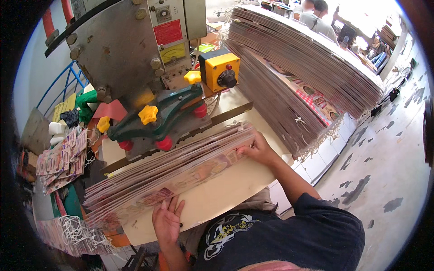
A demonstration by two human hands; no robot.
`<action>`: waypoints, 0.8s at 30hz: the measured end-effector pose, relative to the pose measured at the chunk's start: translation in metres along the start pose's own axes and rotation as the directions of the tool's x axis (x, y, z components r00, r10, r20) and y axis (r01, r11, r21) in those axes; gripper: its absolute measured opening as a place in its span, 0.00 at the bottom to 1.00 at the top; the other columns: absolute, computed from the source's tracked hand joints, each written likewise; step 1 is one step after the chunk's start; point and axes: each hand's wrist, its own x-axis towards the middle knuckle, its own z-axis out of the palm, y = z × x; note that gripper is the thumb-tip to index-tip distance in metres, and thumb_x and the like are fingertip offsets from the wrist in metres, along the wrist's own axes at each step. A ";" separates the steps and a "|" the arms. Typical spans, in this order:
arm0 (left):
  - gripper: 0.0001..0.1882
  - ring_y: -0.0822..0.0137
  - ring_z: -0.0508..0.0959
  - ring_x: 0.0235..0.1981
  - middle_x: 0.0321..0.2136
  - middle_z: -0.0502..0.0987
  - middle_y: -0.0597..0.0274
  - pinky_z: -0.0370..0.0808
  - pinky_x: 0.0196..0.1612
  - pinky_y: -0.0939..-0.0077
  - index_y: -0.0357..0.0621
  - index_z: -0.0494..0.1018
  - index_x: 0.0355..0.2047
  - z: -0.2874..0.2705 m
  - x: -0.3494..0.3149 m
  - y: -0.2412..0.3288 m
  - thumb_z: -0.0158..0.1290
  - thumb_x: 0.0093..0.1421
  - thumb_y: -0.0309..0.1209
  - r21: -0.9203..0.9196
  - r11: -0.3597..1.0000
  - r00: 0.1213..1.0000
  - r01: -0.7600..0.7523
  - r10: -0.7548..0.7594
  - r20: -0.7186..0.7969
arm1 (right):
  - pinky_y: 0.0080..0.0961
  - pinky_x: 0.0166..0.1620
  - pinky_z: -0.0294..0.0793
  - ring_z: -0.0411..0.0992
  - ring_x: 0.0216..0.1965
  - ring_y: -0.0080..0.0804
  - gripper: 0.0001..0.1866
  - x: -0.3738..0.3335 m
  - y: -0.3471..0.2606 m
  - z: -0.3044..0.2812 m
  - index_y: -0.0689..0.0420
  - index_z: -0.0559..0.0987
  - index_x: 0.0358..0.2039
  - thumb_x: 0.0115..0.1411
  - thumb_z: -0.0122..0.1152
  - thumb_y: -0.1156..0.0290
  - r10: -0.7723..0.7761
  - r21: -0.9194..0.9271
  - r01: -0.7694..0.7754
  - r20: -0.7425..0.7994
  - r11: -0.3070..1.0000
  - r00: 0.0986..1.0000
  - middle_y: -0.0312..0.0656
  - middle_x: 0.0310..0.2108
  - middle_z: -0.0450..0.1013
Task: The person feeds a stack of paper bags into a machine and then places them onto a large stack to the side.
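Observation:
A thick row of flat printed bags point(169, 174) stands on edge on a cream board in front of me, slanting from lower left to upper right. My right hand point(258, 150) is closed around the row's right end, thumb on the near face. Against the near lower side, toward the left end, rests my left hand point(167, 219), its fingers stretched and apart. Just beyond the row is a press machine point(156, 117) with a dark green clamp bar, yellow star knobs and red feet. The bags' far lower edges are hidden.
A tall stack of bags point(307, 54) with cord ends leans at the right, beside another stack point(266, 95). To the left lie loose printed bags point(61, 156) and a bundle with white cords point(83, 232). A yellow control box point(220, 70) juts out. People point(318, 20) sit far back.

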 end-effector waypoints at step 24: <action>0.13 0.72 0.80 0.27 0.32 0.83 0.55 0.73 0.31 0.82 0.32 0.75 0.43 0.037 -0.009 0.017 0.52 0.68 0.32 0.821 0.534 0.857 0.201 -0.502 0.117 | 0.29 0.56 0.69 0.70 0.51 0.30 0.51 -0.009 0.024 -0.034 0.62 0.67 0.58 0.40 0.80 0.45 -0.055 -0.035 0.048 -0.261 0.998 0.964 0.42 0.48 0.73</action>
